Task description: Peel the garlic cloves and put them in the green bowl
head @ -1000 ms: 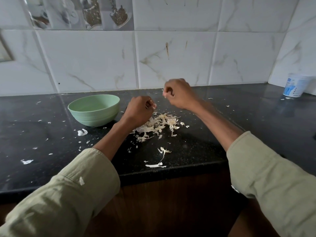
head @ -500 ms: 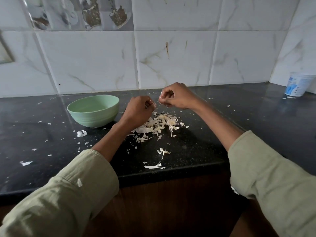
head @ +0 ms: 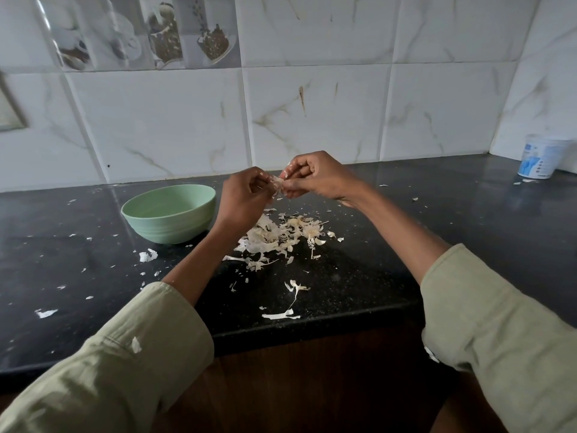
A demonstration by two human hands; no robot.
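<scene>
The hands have been brought together since a second ago, when they were held apart above the peel.

A garlic clove (head: 278,183), pale and partly skinned, is pinched between the fingertips of the left hand (head: 246,198) and the right hand (head: 315,176), both curled round it above the black countertop (head: 468,220). A heap of peel (head: 281,237) is spread on the stone just beneath the hands, and smaller flakes are scattered towards the front edge and the left. The green bowl (head: 170,215) is set just left of the left hand, on the countertop; its contents cannot be told. White marbled tiles (head: 312,120) are seen behind, with a picture tile row above. A white tub (head: 541,160) is placed in the far right corner. Pale green sleeves (head: 125,370) are rolled at the forearms.
</scene>
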